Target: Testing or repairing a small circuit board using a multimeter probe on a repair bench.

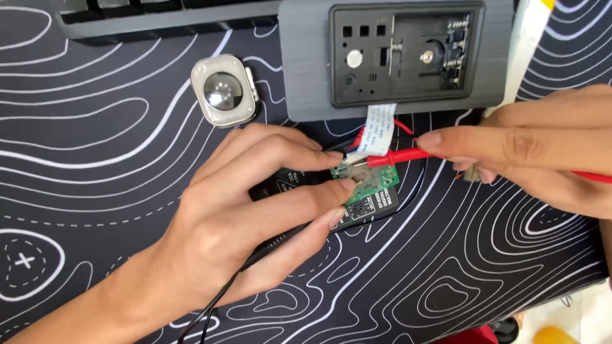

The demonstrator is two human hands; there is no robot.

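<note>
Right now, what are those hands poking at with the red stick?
The right hand holds a red probe, its tip on a small green circuit board. The left hand steadies that board and grips a black probe. A white ribbon cable runs up to a grey opened casing. A watch body lies nearby.

A black desk mat (95, 159) with white wavy contour lines fills the frame. At centre lie a green circuit board (370, 185), a red probe (398, 156) and a white ribbon cable (380, 129) with blue print. Upper right sits a dark grey casing (306, 70); upper left of centre, a beige-rimmed smartwatch (224, 90).
</note>
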